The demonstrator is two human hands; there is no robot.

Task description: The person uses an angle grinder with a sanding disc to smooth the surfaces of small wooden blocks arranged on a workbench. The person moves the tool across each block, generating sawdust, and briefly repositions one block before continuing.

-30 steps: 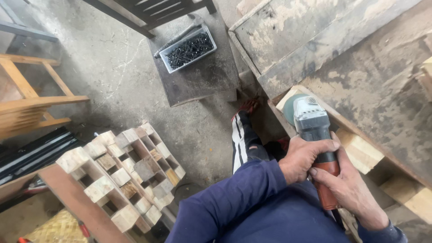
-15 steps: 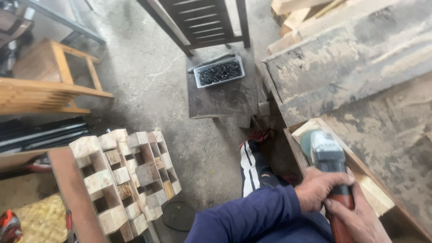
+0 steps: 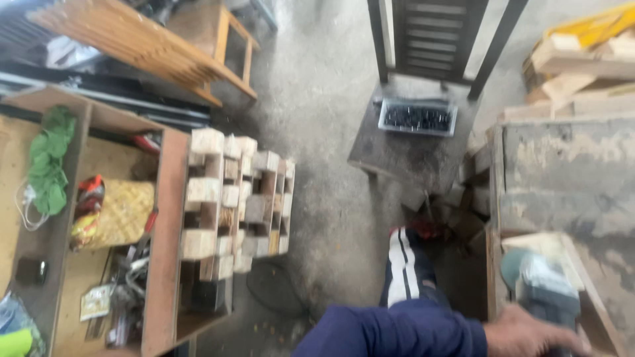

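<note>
A workshop with a bare, dusty grey concrete floor (image 3: 324,119) stretched out below the camera, and a stack of pale wooden blocks (image 3: 235,198) stood on it near the middle of the view. Left of the stack, an open wooden crate (image 3: 165,218) held a green cloth (image 3: 49,158), a woven yellow mat (image 3: 122,211) and a jumble of small tools too blurred to identify; behind the crate and stack, a slatted wooden frame (image 3: 142,43) lay tilted. Right of the stack and farther back, a small tray of dark fasteners (image 3: 418,117) sat on a low dark platform just in front of a dark slatted chair frame (image 3: 436,36). Farther right of the stack, a worn, stained workbench (image 3: 569,172) ran out of the picture, with offcuts of pale timber (image 3: 575,56) piled behind it.

At the bottom edge, right of the stack and against the bench, a blue-sleeved arm ended in the left hand (image 3: 529,337), clasped over the rear of a grey-green power tool (image 3: 539,287) that rested on a light board. Motion blur softened both, and the frame cut off the tool's handle. The right hand lay outside the picture, so its grip could not be told.
</note>
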